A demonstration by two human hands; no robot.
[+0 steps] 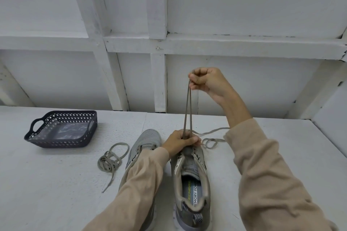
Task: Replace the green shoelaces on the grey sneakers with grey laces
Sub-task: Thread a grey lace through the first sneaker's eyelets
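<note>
Two grey sneakers stand on the white table, toes pointing away from me. My left hand [179, 141] grips the front of the right sneaker [191, 180] over its eyelets. My right hand [205, 80] is raised high above it and pinches a grey lace [187, 107], whose two strands run taut down to the shoe under my left hand. The lace's loose ends [210, 139] trail on the table to the right of the shoe. The left sneaker [146, 141] is partly hidden by my left sleeve. A second grey lace [110, 159] lies bundled left of it.
A dark perforated plastic basket [62, 142] with handles sits at the back left of the table [56, 193]. A white panelled wall [131, 24] rises right behind the table's far edge.
</note>
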